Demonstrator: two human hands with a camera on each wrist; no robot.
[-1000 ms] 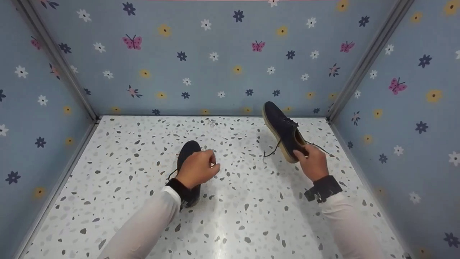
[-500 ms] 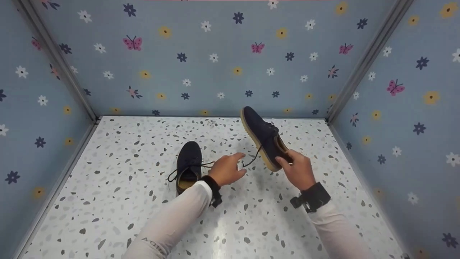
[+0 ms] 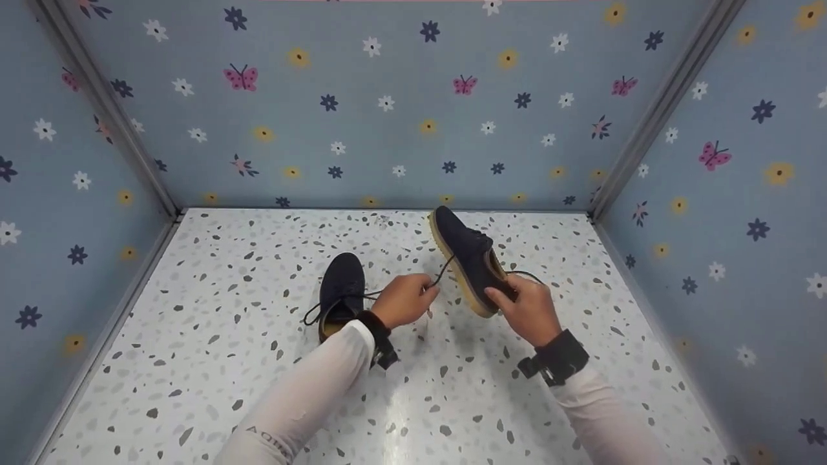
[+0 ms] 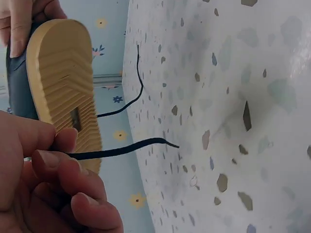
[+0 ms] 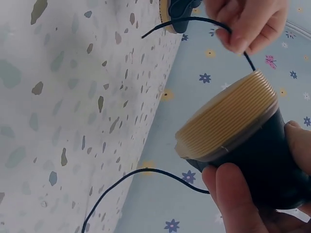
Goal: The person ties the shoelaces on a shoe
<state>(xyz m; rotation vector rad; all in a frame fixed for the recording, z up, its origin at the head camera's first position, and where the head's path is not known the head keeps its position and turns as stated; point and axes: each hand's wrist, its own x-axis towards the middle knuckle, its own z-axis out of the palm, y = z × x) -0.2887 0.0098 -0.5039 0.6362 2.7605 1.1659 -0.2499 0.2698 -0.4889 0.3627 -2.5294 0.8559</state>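
My right hand (image 3: 531, 310) grips a dark navy lace-up shoe (image 3: 462, 248) by its heel, tilted so the tan ridged sole (image 4: 65, 73) turns to the left. Between thumb and forefinger, my left hand (image 3: 406, 300) pinches one dark shoelace (image 3: 444, 268) of that shoe, its free end poking out past the fingers in the left wrist view. The shoe's other lace (image 5: 146, 170) hangs loose on the far side. A matching shoe (image 3: 341, 284) stands on the floor left of my left hand, toe pointing away, its heel partly behind my left wrist.
The white speckled floor (image 3: 213, 361) is bounded by blue flowered panels (image 3: 387, 84) at the back, left and right, with grey metal strips (image 3: 672, 97) at the corners. Loose laces of the standing shoe spread to both its sides.
My left hand has moved right from over the standing shoe and has taken hold of the other shoe's lace. My right hand has brought that shoe left and slightly nearer.
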